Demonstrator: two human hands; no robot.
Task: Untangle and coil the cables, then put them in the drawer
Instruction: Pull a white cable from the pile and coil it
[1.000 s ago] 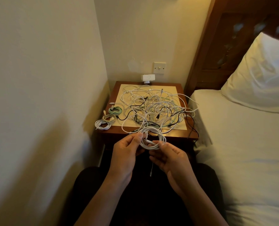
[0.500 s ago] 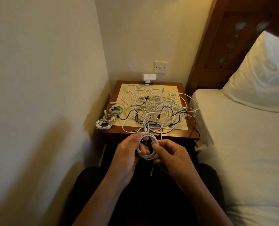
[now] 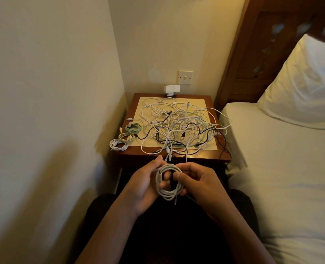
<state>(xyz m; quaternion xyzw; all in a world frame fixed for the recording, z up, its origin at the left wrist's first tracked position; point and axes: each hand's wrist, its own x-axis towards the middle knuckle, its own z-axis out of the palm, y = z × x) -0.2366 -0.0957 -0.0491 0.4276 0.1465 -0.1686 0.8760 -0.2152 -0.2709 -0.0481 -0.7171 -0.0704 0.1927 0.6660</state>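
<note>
Both hands grip a round, smooth white cable coil.

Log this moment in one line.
phase: coiling | left hand, right hand: grip white coil | nightstand: three finished coils, tangle remains

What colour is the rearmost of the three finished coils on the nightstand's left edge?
The rearmost coil is pale mint green; the head view shows it.

Tangled cables lie on the nightstand, left of the bed.
</note>
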